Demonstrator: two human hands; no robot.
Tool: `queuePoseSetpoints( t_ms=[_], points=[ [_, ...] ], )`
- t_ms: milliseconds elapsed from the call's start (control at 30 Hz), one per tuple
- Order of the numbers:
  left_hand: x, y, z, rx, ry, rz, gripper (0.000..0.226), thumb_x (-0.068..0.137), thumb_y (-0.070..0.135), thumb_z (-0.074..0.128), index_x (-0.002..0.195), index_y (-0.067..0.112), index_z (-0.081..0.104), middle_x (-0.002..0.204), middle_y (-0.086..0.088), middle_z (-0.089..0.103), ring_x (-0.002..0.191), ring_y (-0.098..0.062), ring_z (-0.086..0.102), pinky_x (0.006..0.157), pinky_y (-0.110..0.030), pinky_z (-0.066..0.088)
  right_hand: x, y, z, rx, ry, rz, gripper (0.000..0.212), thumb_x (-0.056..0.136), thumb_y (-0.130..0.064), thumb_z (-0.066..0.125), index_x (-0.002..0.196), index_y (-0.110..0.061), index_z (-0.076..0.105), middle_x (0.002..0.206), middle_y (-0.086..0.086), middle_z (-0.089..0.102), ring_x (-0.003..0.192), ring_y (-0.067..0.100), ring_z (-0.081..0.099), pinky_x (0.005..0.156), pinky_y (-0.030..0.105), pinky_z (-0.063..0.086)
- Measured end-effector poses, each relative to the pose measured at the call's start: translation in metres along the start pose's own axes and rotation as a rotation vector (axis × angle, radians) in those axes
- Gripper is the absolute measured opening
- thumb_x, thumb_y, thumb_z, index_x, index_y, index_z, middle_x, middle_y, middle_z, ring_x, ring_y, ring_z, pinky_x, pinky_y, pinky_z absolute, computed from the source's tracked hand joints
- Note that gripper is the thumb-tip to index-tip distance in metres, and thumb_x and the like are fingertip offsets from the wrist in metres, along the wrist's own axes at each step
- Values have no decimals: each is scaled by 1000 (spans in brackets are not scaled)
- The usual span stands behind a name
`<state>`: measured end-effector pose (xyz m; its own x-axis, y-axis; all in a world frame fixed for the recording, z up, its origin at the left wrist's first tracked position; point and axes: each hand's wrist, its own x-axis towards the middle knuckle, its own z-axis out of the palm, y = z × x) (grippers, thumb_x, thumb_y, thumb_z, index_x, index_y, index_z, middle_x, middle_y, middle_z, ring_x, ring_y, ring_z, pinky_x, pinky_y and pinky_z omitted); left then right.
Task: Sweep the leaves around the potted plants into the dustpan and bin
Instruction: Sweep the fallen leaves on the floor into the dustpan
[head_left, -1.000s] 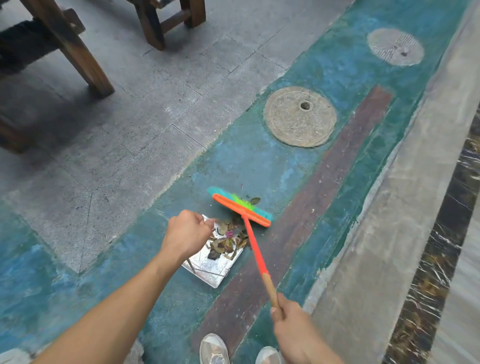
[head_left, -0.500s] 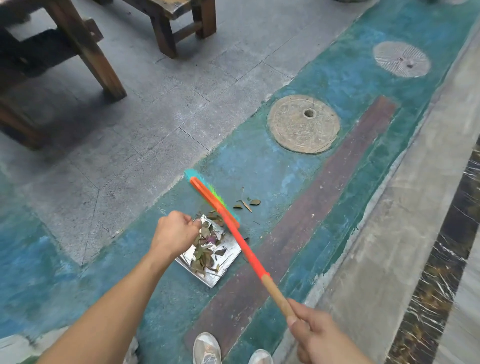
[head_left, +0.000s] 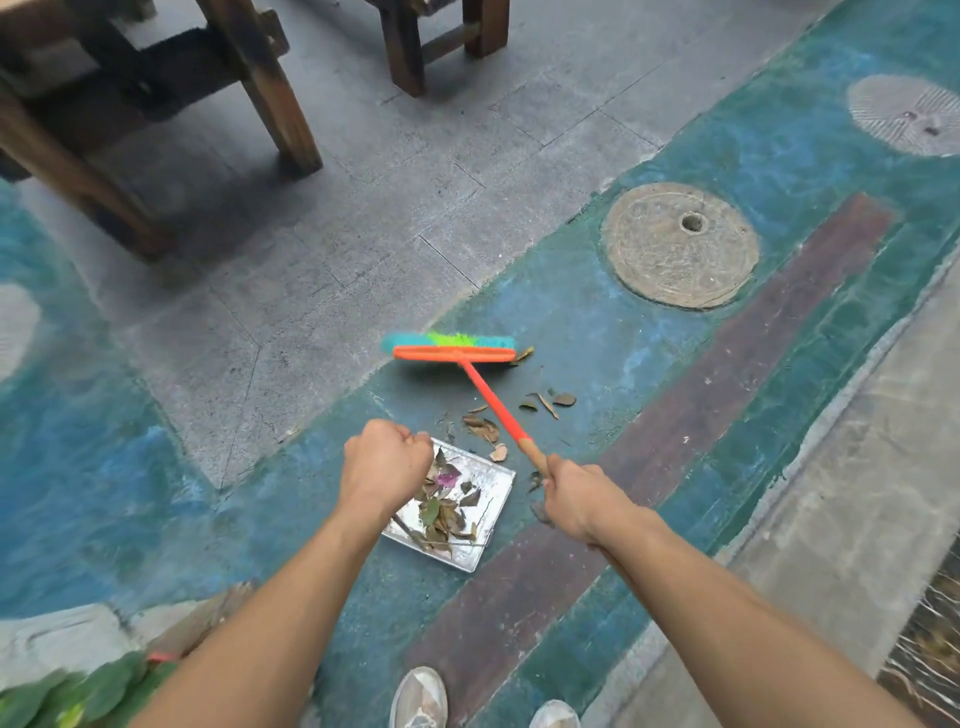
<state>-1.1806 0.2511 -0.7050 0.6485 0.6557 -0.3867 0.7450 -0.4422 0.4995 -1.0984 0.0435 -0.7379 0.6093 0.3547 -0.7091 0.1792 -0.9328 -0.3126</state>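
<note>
the right hand (head_left: 576, 499) is clamped around the wooden end of the broom (head_left: 488, 402) handle; half a second ago it gripped lower right in the view, and it now sits higher and closer to the dustpan (head_left: 491, 486). the left hand (head_left: 387, 465) is closed in a fist at the dustpan's near-left corner, apparently on its handle, which is hidden; its position relative to the pan is unchanged. the broom head (head_left: 452, 349), previously angled at the pan's far edge, now lies level and farther out, beyond the loose leaves (head_left: 485, 428). those loose leaves lie on the ground between the broom head and the pan's far edge, more of them than before; a few more (head_left: 548, 402) lie to the right of the handle. the metal dustpan rests flat on the ground and holds a pile of leaves (head_left: 441, 512).

two shoes (head_left: 421, 696) show at the bottom edge, green foliage (head_left: 78, 691) at bottom left. the ground is painted teal (head_left: 613, 338) with a dark red stripe (head_left: 727, 374), bordered by grey paving slabs (head_left: 311, 260). a round stone cover (head_left: 678, 244) is set in the teal band, a second (head_left: 906, 114) farther off. wooden furniture legs (head_left: 260, 78) stand on the slabs at the top.
</note>
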Motion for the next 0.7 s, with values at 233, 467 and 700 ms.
queuePoseSetpoints(
  t_ms=[233, 467, 700],
  points=[
    [27, 23, 1, -74, -15, -23, 42, 82, 27, 57, 46, 8, 46, 67, -22, 64, 81, -39, 61, 72, -37, 51, -54, -15, 53, -54, -118, -26, 38, 98, -19, 35, 135, -14, 39, 118, 19, 62, 105, 42, 60, 85, 40, 48],
    [29, 18, -6, -63, -21, 37, 48, 82, 29, 57, 42, 7, 41, 43, -10, 45, 77, -40, 60, 71, -38, 51, -152, 14, 29, 442, -348, -78, 49, 102, -24, 37, 123, -67, 48, 85, -17, 63, 63, 8, 48, 65, 17, 40],
    [24, 19, 5, -78, -43, 19, 43, 83, 33, 55, 49, 8, 51, 64, -15, 63, 82, -39, 59, 75, -37, 50, -189, 38, 31, 772, -286, -248, 61, 99, 14, 26, 142, -25, 46, 136, -9, 60, 117, 15, 63, 85, 8, 45]
  ],
)
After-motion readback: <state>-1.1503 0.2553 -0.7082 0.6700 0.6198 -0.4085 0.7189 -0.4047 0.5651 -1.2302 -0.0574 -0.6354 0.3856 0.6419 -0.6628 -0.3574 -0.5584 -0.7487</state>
